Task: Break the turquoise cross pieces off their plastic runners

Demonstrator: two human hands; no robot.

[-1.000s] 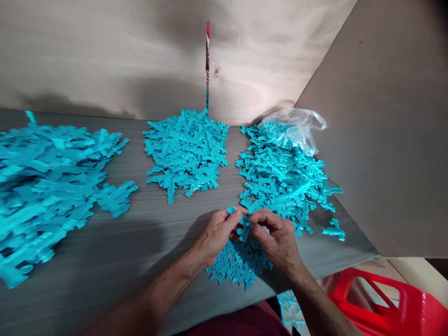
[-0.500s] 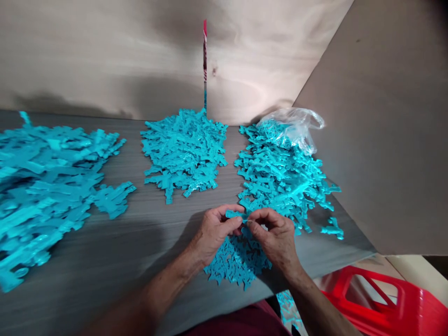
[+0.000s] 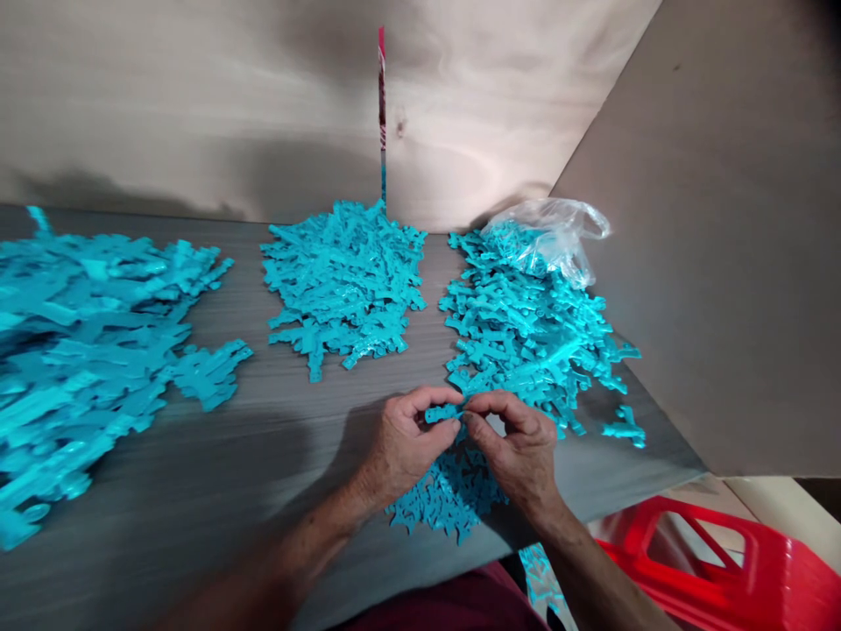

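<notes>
On the table (image 3: 263, 421): left pile (image 3: 85, 350), middle pile (image 3: 345, 289), right pile (image 3: 526, 333), bag (image 3: 566, 235) on its far end, heap (image 3: 437, 504) in front

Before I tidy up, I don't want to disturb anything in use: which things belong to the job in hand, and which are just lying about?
Job in hand:
teal piece, between the left hand and right hand
small-piece heap beneath
probably the left pile, middle pile and right pile

Apparently just lying about:
clear plastic bag
thin upright strip
red plastic object, lower right
</notes>
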